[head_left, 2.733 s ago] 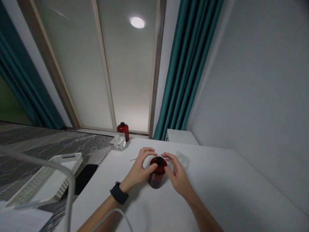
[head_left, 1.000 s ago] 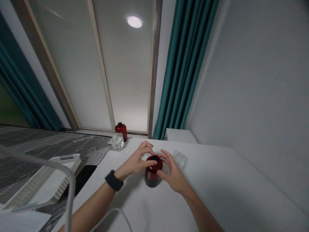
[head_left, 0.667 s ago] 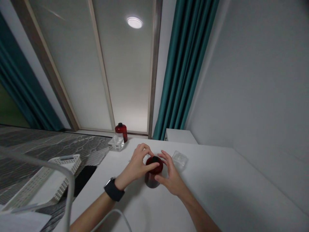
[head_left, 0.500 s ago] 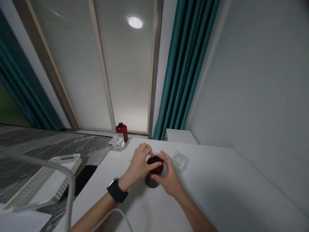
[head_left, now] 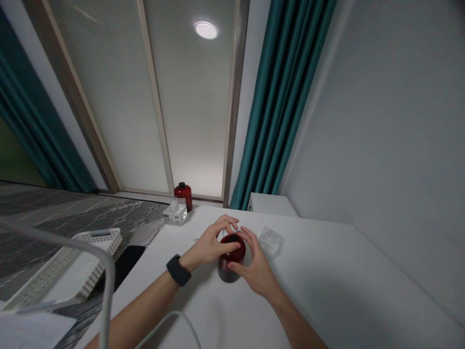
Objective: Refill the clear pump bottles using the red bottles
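Observation:
A dark red bottle point(head_left: 228, 271) with a dark cap stands upright on the white table point(head_left: 327, 281). My left hand point(head_left: 209, 246) reaches over its top from the left, thumb across the front of the cap and fingers curled behind. The cap is mostly hidden under that thumb. My right hand point(head_left: 260, 274) grips the bottle's right side, with the thumb in front and the fingers around the back near the shoulder. Just beyond the right hand lies a clear plastic box point(head_left: 271, 241).
At the table's far left corner are a second red bottle point(head_left: 184, 195) with a black cap and a clear container point(head_left: 176, 213). A white perforated basket point(head_left: 36, 286) sits lower left. A pale cable point(head_left: 109, 276) crosses the left foreground.
My left hand has turned on the bottle's top, its wrist rolling so that the watch face no longer shows. My right hand and the bottle stay in nearly the same place.

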Tool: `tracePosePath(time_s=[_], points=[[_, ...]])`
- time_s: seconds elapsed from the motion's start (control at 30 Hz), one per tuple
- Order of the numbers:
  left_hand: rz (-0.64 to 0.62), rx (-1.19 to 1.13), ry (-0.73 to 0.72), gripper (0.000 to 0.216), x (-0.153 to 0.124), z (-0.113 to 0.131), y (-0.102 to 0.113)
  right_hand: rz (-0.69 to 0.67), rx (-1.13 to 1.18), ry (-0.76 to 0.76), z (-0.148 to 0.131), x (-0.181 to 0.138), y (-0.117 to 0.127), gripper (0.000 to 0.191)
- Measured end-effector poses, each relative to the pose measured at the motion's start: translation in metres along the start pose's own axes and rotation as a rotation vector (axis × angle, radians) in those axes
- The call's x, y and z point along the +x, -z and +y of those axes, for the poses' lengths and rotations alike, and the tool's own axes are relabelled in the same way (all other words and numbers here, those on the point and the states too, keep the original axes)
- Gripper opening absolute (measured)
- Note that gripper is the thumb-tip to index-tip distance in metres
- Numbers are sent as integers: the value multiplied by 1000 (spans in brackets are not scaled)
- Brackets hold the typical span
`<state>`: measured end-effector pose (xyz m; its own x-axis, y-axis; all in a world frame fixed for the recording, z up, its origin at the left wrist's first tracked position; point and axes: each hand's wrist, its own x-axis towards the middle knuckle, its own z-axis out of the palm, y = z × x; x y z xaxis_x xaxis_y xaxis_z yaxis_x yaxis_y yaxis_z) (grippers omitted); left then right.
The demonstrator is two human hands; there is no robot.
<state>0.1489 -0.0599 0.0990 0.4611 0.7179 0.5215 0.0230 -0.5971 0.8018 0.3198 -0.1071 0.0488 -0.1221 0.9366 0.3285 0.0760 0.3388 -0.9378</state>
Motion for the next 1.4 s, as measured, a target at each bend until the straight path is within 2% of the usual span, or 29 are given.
tracePosePath(time_s=[0.2,0.37,0.53,0.67,0.77,0.9,1.07,1.3,1.4], points=[[5,45,1,20,-2,-1,3,-6,-30,11,0,-2,0,78],[51,178,16,12,-19,0,13,-25,-123,66,-1,-6,2,67],[61,218,17,30,-39,-9,16,-63,-226,208,-3,-5,5,59],[49,214,17,54,-44,-15,13,-40,-268,242,-1,-4,4,57],[24,221,33,62,-45,-19,14,-25,-297,257,-1,-5,4,57],[45,241,26,52,-44,-25,17,-5,-364,314,-1,-5,9,58],[70,292,21,36,-45,-28,14,43,-451,342,1,-2,17,51],[133,363,6,27,-46,-25,6,106,-506,317,-1,-1,13,48],[125,364,3,28,-45,-23,4,80,-527,324,-2,1,17,49]])
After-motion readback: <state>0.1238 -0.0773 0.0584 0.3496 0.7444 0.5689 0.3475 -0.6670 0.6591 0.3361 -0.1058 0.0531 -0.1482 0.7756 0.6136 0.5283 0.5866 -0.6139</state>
